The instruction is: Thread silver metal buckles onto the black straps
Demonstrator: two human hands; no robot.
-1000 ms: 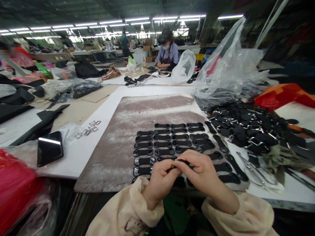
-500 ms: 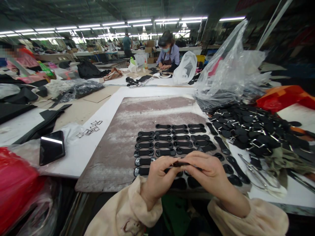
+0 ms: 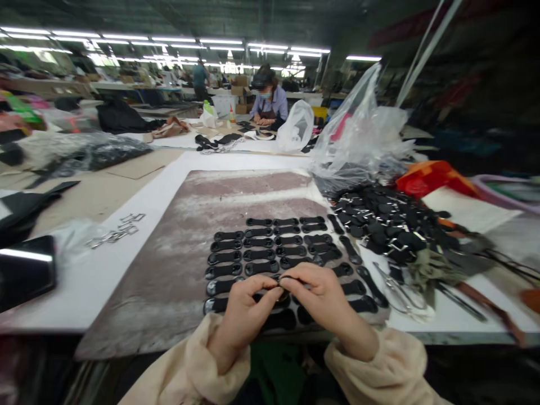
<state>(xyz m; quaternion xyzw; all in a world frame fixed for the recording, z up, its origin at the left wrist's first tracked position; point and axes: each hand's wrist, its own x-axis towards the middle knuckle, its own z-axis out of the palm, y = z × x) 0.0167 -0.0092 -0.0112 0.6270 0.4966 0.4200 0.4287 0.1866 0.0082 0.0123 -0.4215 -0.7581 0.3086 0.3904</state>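
Observation:
My left hand (image 3: 243,308) and my right hand (image 3: 321,298) meet over the near edge of a stained brown work board (image 3: 185,264). Together they pinch one small black strap piece (image 3: 282,279) between thumbs and fingertips. Under and beyond my hands, several black strap pieces (image 3: 270,247) lie in neat rows on the board. A heap of black pieces with metal buckles (image 3: 379,219) sits just right of the board.
Scissors (image 3: 399,289) lie right of my right hand. Loose metal buckles (image 3: 113,232) and a black phone (image 3: 25,270) are at the left. A clear plastic bag (image 3: 363,135) stands behind the heap. A seated person (image 3: 268,101) works at the far table.
The view has swung to the right, so everything shifted left in frame. My hands stay together on the black piece, fingertips drawn closer around it.

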